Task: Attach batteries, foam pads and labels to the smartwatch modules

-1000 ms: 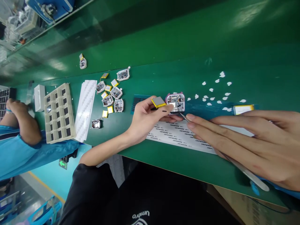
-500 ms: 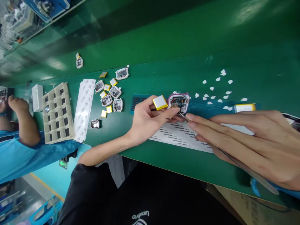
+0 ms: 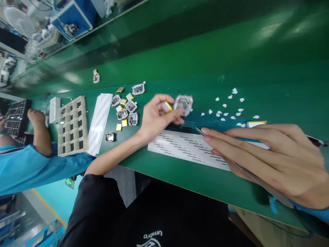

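Note:
My left hand [image 3: 160, 116] grips an open smartwatch case [image 3: 183, 105] by its lower edge, raised off the bench. Circuit parts show inside it, somewhat blurred. A yellow-edged battery [image 3: 167, 107] hangs beside the case, against the fingers of the same hand. My right hand [image 3: 267, 161] is closed around metal tweezers [image 3: 199, 131], whose tips point left, apart from the case. Under the right fingertips lies a printed white sheet [image 3: 185, 145]. Small white stickers [image 3: 226, 114] are scattered on the mat beyond that hand.
Several open watch cases [image 3: 131, 106] with batteries lie left of my hand. Further left are white strips [image 3: 100, 123], a beige compartment tray [image 3: 73, 128] and a white box [image 3: 54, 109]. A co-worker's arm [image 3: 38, 127] reaches in at far left. Another battery [image 3: 256, 123] lies behind my right hand.
My left hand has drawn the watch case and battery left, away from the tweezers, and turned them. The tweezers no longer touch the case. The whole view has shifted a little.

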The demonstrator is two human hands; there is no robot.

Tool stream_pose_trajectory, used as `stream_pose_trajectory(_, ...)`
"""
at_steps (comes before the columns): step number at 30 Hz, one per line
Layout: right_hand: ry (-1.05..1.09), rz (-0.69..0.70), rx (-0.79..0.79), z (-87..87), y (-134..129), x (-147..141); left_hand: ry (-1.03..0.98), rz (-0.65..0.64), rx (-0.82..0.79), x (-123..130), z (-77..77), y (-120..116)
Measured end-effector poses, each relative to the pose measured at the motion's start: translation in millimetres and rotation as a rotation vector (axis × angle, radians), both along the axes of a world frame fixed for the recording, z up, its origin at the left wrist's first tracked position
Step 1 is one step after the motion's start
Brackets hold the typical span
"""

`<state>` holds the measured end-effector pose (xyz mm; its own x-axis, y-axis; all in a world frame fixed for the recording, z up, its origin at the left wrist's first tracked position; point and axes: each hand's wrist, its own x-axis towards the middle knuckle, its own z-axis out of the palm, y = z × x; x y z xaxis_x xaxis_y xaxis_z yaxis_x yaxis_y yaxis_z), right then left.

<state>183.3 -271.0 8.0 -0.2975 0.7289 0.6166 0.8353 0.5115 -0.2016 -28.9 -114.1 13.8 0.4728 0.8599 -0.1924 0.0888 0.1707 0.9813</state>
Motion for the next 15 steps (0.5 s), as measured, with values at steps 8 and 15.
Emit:
stream_pose_trajectory(8,-0.05,0.172,0.159,13.5,15,-6,0.844,0.056,0.955,-28,-9.9,182)
stream_pose_trajectory(15,-0.035,0.153,0.206,10.7,14,-3,0.829,-0.31,0.948,-112,-12.0,150)
